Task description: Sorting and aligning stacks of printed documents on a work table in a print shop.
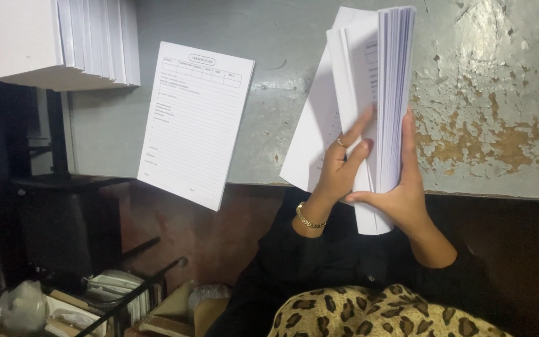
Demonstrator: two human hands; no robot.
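My right hand [403, 193] grips the lower end of a thick stack of white paper [385, 75] and holds it upright over the grey table [481, 75]. My left hand [338, 168], with a ring and a gold bracelet, has its fingers pushed in among the front sheets and fans them apart from the stack. Some loosened sheets [313, 137] lean out to the left. Both arms are in black sleeves.
A pad of printed forms [194, 125] lies on the table, overhanging its near edge. Another tall pile of white paper [63, 37] stands at the top left. The table's paint is peeling at the right. Bags and boxes [95, 306] crowd the floor at the lower left; leopard-print cloth [369, 312] shows below.
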